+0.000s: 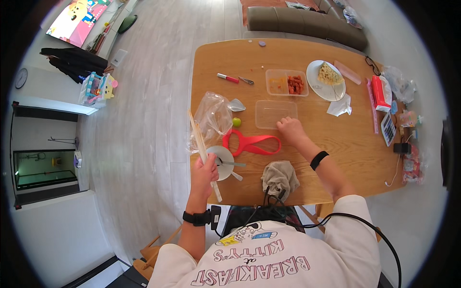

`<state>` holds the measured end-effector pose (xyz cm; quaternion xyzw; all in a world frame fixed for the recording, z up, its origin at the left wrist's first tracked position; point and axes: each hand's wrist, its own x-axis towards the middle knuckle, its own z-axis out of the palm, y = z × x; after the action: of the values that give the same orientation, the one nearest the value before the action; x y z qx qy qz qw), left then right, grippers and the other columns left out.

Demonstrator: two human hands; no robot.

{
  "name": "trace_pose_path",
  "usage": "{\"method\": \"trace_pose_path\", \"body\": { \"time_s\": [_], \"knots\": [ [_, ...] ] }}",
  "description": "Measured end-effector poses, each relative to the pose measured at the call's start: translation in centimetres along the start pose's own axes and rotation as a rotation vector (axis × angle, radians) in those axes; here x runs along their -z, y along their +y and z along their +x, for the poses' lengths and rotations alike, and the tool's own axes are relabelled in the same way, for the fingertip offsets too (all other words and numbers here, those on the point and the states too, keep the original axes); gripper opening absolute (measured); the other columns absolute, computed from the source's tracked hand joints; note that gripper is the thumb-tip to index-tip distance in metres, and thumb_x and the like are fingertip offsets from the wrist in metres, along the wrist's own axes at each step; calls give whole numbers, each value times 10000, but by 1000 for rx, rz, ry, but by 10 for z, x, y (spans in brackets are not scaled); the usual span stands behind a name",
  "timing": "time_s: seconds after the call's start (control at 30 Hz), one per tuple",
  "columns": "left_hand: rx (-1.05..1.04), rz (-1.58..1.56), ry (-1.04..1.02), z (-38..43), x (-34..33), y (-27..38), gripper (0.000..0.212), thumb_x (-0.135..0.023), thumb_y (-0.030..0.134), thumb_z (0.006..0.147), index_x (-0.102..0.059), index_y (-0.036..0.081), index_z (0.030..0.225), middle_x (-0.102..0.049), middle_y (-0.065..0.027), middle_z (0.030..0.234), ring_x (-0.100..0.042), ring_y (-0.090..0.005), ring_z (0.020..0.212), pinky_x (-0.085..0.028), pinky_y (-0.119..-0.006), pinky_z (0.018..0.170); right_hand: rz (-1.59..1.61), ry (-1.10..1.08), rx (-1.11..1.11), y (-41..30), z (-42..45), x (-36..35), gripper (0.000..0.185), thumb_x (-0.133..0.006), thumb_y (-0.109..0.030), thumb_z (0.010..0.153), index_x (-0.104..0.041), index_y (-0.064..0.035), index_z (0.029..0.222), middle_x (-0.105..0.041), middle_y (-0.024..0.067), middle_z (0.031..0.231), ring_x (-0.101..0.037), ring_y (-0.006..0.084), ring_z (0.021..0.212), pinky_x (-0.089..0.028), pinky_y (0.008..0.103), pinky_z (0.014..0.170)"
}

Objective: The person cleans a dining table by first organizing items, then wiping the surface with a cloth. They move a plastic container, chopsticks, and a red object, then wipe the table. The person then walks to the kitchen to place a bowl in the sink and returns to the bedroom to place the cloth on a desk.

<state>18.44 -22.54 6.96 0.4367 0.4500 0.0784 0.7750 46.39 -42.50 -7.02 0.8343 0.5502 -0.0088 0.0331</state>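
My left hand [206, 172] is closed around a bundle of chopsticks [198, 138], slanted over the table's left edge. Beneath that hand is a white bowl [225, 154] holding a utensil with a pale green handle [236, 164]. My right hand [290, 129], fingers bent, pinches the near right edge of a clear plastic lid [275, 109] that lies flat. Beyond it sits a two-compartment plastic container [279, 90]; red-orange food pieces [296, 84] fill its right compartment. A red strap with loops [252, 142] lies between my hands. Left of the lid is a crumpled clear bag [212, 117].
A green fruit [236, 122] is beside the bag. At the near edge lies a beige cloth [280, 176] with black cables. A plate [318, 86] with flatbread [328, 75], a tissue pack [380, 93] and a calculator [388, 129] occupy the right side. Farther back lies a red-and-white pen [228, 78].
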Motion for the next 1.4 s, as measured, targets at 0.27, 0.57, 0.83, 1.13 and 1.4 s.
{"method": "trace_pose_path", "body": {
  "time_s": [0.27, 0.57, 0.83, 1.13, 1.4],
  "knots": [
    [-37, 104, -97, 7, -41, 20, 170, -578, 240, 1002, -536, 88, 937, -340, 87, 606, -285, -21, 466, -225, -212, 423, -20, 62, 58, 4, -9, 2, 54, -627, -134, 783, -634, -134, 836, -639, 44, 884, -629, 221, 895, -491, 352, 694],
    [-100, 157, -234, 24, -90, 50, 167, -575, 236, 1004, -527, 91, 937, -373, 83, 619, -314, -16, 480, -230, -218, 426, 76, 107, 84, 9, -31, 26, 252, -750, -191, 652, -606, -117, 846, -604, 49, 919, -594, 238, 931, -491, 384, 734],
    [-177, 276, -254, 35, -116, 59, 181, -570, 227, 1001, -537, 70, 917, -413, 59, 624, -353, -34, 469, -279, -225, 406, 201, 70, 107, 17, -42, 43, 277, -735, -178, 700, -587, -105, 923, -615, 65, 958, -596, 252, 974, -500, 382, 791],
    [-180, 319, -275, 46, -132, 52, 164, -581, 215, 991, -550, 81, 902, -414, 71, 643, -349, -22, 493, -268, -212, 420, 216, 186, 70, 25, -50, 37, 554, -803, -174, 682, -519, -104, 1153, -570, 106, 1142, -531, 296, 1136, -502, 420, 867],
    [-155, 297, -294, 52, -133, 52, 159, -613, 212, 970, -558, 82, 895, -417, 81, 644, -352, -15, 510, -264, -211, 431, 359, 28, -20, 35, -34, 44, 330, -714, -140, 789, -582, -51, 1078, -620, 93, 909, -646, 295, 847, -542, 393, 727]
  ]
}}
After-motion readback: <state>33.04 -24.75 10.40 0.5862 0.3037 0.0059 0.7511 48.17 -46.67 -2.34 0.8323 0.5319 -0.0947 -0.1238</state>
